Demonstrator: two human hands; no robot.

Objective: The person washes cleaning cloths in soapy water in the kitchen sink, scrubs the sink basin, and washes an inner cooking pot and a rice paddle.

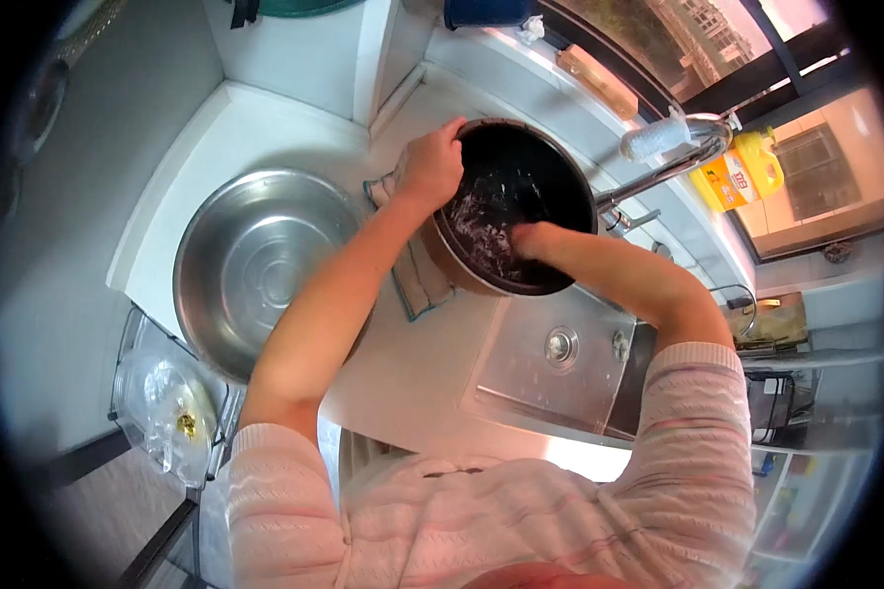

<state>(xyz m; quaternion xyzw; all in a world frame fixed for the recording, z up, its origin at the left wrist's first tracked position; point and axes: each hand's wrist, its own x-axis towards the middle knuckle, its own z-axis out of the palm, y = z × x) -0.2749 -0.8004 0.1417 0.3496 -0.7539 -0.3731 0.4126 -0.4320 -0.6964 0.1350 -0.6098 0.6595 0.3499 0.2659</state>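
Observation:
A deep pot (563, 182) with a black inside and brownish outside stands tilted at the sink's back left edge, with water in its bottom. My left hand (430, 169) grips its rim at the upper left, fingers curled over the edge. Inside the pot is my right hand (530, 241), reaching down to the water; its fingers are hidden and blurred. A folded cloth (420, 278) lies on the counter, partly under the pot. Left of the pot sits a wide stainless steel basin (198, 231), and my left forearm passes over it.
The steel sink (521, 365) with its drain (560, 345) lies below the pot. A curved faucet (658, 177) reaches toward the pot from the right. Behind it stands a yellow detergent bottle (727, 180). A rack with a clear plastic bag (167, 407) is at lower left.

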